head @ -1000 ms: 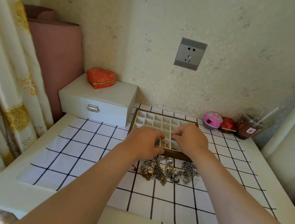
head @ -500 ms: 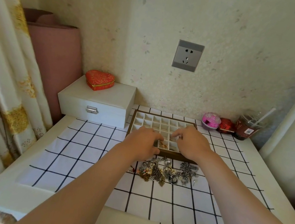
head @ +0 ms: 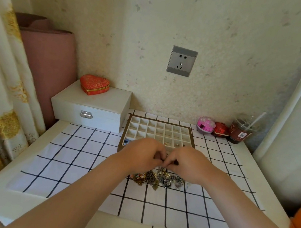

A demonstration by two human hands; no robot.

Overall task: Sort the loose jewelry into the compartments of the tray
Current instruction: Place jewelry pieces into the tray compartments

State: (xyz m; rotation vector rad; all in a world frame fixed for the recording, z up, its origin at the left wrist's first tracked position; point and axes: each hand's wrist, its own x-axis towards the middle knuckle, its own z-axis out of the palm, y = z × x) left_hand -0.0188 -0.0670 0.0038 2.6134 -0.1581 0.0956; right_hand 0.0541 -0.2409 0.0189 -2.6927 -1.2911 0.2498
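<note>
Jewelry between the curled fingers

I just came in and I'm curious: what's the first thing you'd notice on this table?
The left hand and right hand meet in the middle, both pinching a small piece too tiny to make out, just above the glittery jewelry pile on the checked cloth. Behind them sits the tray of little compartments, and at the back left a red heart box rests on a white box.
</note>
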